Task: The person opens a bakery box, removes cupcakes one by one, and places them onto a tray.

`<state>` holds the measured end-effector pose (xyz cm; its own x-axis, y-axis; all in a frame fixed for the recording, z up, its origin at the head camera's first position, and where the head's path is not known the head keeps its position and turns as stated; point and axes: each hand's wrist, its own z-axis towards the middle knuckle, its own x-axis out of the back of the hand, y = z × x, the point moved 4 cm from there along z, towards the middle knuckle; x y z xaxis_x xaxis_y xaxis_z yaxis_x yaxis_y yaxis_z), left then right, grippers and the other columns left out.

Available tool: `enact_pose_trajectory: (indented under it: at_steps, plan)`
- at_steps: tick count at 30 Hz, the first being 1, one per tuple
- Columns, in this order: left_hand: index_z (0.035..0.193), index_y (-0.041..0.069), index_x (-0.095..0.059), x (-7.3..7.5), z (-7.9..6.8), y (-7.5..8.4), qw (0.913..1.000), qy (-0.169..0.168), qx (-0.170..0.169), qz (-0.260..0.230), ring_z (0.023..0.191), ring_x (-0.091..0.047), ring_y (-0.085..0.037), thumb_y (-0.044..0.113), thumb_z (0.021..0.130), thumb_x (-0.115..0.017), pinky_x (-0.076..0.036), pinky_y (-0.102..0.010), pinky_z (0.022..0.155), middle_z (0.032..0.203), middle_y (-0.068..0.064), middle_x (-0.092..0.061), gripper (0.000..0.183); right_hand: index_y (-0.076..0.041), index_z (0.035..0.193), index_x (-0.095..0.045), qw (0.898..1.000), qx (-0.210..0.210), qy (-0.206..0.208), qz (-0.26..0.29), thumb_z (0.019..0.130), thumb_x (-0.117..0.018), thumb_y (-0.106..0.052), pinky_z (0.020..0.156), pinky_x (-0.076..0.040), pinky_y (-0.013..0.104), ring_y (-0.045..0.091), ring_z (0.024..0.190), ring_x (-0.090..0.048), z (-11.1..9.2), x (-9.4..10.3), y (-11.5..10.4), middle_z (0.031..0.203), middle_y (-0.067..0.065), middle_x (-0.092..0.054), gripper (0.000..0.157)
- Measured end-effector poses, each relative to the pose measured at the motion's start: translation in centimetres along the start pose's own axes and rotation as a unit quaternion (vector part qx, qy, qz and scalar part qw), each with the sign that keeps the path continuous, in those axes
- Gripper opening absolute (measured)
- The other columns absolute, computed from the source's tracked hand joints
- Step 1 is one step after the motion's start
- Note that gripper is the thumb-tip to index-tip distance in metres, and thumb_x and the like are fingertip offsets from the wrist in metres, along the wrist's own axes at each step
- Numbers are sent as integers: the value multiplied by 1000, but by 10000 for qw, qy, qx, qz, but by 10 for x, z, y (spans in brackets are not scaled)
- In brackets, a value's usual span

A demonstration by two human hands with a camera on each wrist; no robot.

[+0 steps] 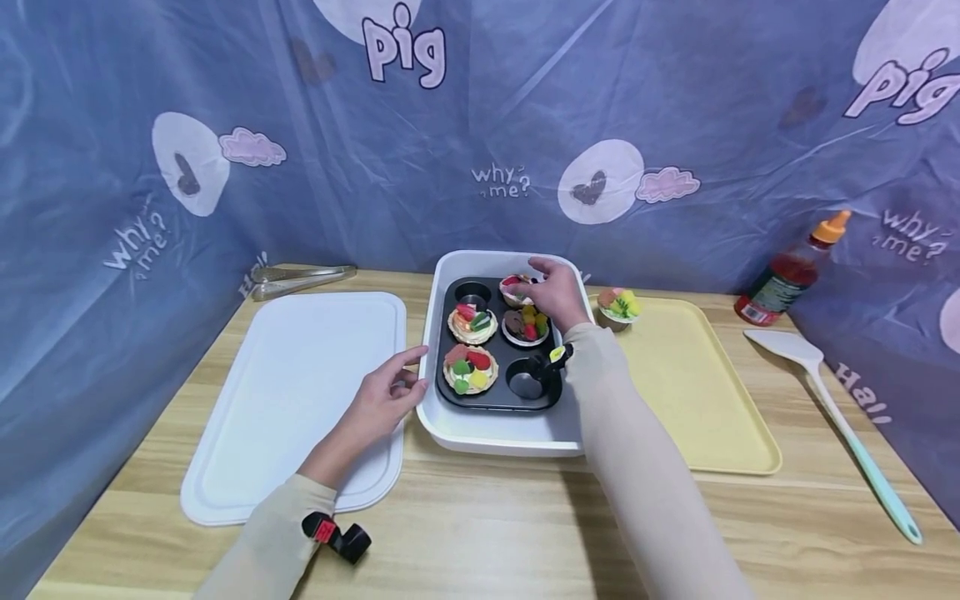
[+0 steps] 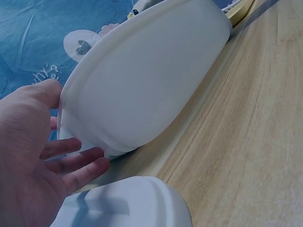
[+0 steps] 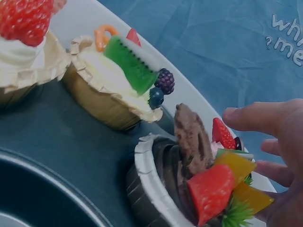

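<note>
A white bin [image 1: 480, 439] holds a black muffin tin [image 1: 498, 407]. At its left wall is my left hand [image 1: 386, 398], fingers loosely bent and touching the rim and outer side. My right hand [image 1: 558, 293] reaches over the back right cup, its fingers spread about a small fruit-topped cupcake [image 1: 516, 287]; contact is partly hidden. In the tin also sit a chocolate cupcake [image 3: 156, 175] with fruit, a kiwi-topped tart [image 1: 472, 323] and a strawberry-topped tart [image 1: 470, 371]. Two cups, back left and front right, hold nothing.
A white tray [image 1: 292, 400] lies left, with metal tongs [image 1: 300, 279] behind it. On the right, a yellow tray [image 1: 697, 392] bears another cupcake [image 1: 618, 308]. Farther right are a sauce bottle [image 1: 787, 275] and a white spatula [image 1: 832, 400] with a green handle. Printed cloth hangs behind.
</note>
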<state>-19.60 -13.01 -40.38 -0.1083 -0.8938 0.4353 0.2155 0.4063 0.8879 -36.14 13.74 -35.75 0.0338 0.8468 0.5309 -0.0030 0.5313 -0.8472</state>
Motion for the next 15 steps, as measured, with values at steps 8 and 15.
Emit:
enact_pose_trajectory:
  at_steps: [8, 15]
  plan:
    - [146, 7, -50, 1, 0, -2, 10000, -19, 32, -45, 102, -67, -28, 7, 96, -64, -55, -24, 84, 110, -19, -70, 52, -4, 143, -55, 9997, -72, -197, -83, 80, -86, -19, 111, -45, 45, 32, 133, -53, 1, -4, 3, 149, 13, -54, 71]
    - [146, 7, -51, 0, 1, -1, 10000, -19, 10, -34, 99, -68, -27, 7, 96, -65, -55, -23, 82, 109, -19, -70, 52, -1, 142, -56, 9996, -6, -222, -171, 79, -83, -7, 108, -47, 45, 33, 125, -57, 1, -5, 3, 145, 17, -57, 69]
